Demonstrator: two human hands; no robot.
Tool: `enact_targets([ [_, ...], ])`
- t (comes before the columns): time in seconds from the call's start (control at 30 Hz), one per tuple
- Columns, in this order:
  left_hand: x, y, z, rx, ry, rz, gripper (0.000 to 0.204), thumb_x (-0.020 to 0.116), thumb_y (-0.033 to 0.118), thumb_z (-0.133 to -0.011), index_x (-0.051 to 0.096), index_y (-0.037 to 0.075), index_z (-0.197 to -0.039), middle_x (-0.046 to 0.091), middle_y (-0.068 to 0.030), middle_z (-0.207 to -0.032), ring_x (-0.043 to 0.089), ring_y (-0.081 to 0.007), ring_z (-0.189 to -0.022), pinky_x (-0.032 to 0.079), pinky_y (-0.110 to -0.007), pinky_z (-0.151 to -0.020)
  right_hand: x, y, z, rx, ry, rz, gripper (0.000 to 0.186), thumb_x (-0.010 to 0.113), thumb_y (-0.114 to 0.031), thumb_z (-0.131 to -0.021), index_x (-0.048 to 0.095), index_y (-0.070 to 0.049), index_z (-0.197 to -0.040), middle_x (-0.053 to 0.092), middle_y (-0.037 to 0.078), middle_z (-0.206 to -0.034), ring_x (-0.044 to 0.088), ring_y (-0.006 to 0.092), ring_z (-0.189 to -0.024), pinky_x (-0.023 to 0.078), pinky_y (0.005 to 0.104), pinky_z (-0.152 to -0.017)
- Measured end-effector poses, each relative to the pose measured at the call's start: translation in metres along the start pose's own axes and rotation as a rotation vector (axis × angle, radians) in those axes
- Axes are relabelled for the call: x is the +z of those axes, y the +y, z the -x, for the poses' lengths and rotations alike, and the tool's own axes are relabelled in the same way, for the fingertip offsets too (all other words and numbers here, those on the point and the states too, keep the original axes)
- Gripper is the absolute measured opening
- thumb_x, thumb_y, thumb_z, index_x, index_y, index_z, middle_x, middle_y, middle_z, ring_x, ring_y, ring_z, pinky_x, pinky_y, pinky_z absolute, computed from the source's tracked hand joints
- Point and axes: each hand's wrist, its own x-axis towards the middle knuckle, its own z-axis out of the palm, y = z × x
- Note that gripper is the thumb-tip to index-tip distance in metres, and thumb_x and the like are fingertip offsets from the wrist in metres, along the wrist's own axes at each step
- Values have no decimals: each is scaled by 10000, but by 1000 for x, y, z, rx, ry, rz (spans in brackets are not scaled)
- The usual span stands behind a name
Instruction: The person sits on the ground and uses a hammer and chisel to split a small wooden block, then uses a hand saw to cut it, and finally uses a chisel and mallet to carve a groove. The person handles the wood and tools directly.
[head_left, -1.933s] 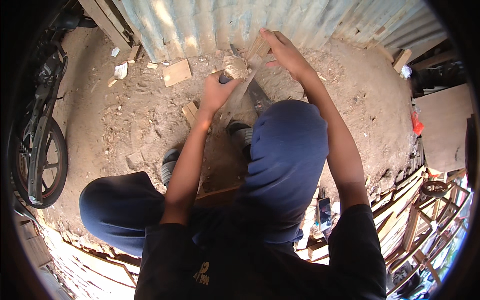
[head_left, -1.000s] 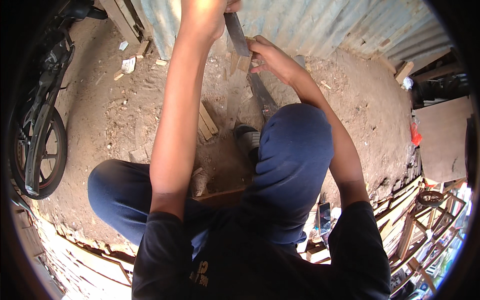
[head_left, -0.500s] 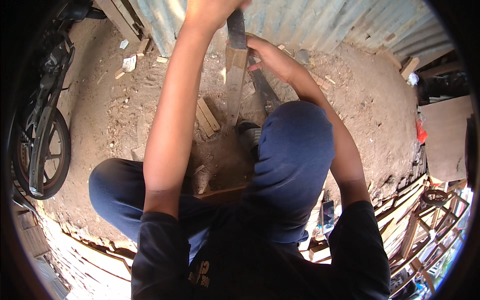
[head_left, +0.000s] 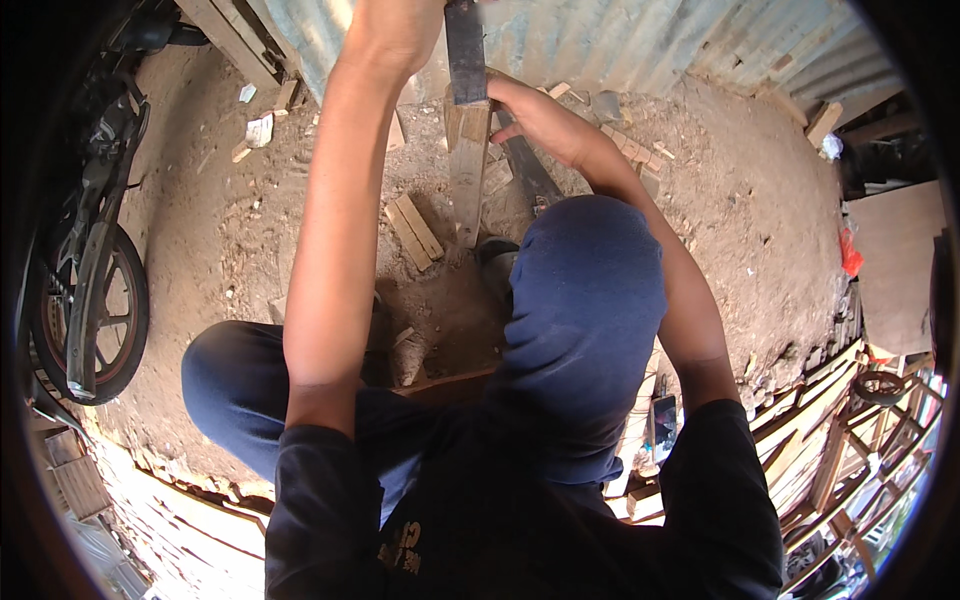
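Observation:
A wooden post [head_left: 467, 180] stands upright, tilted slightly, on the dirt in front of me. Across its top end lies a dark flat bar [head_left: 466, 55], whose exact kind I cannot make out. My left hand [head_left: 400, 30] is closed about the bar's far end, with most of its fingers cut off by the upper edge. From the right, my right hand [head_left: 520, 110] grips the post just below the bar; some of its fingers are hidden behind the wood. A second dark, narrow piece [head_left: 530, 165] slants down beside the post toward my raised knee [head_left: 590, 270].
Small wood offcuts [head_left: 413, 232] lie on the dirt floor. A corrugated metal wall [head_left: 600, 40] closes off the far side. To the left is a parked motorcycle [head_left: 95, 290]. At right are stacked timber [head_left: 800, 400] and a plywood sheet [head_left: 900, 270]. A phone [head_left: 663, 425] lies by my right thigh.
My left hand has shifted a little left and up, and more of the dark bar shows. The right hand keeps its place at the post.

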Motion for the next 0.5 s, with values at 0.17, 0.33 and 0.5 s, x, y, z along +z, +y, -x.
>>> enact_targets([
  [0.17, 14, 14, 0, 122, 65, -182, 170, 560, 186, -941, 531, 20, -960, 551, -28, -713, 559, -138, -570, 500, -277, -527, 1, 8, -2, 50, 103, 47, 785, 272, -630, -945, 203, -80, -1501, 169, 139, -1558, 171, 314, -1427, 401, 432, -1030],
  [0.33, 11, 6, 1, 182, 90, -288, 185, 659, 173, -885, 553, 24, -855, 523, -14, -598, 476, -96, -423, 367, -230, -359, 2, 4, -4, 54, 71, 54, 814, 243, -641, -945, 155, -58, -1507, 137, 143, -1566, 168, 321, -1430, 414, 425, -1018],
  [0.5, 10, 3, -4, 134, 206, -222, 248, 705, 153, -847, 525, 68, -699, 432, 29, -480, 391, -67, -351, 260, -221, -337, 1, 5, -9, 19, 55, 79, 744, 226, -612, -960, 182, -116, -1512, 259, 143, -1527, 283, 306, -1383, 427, 426, -1002],
])
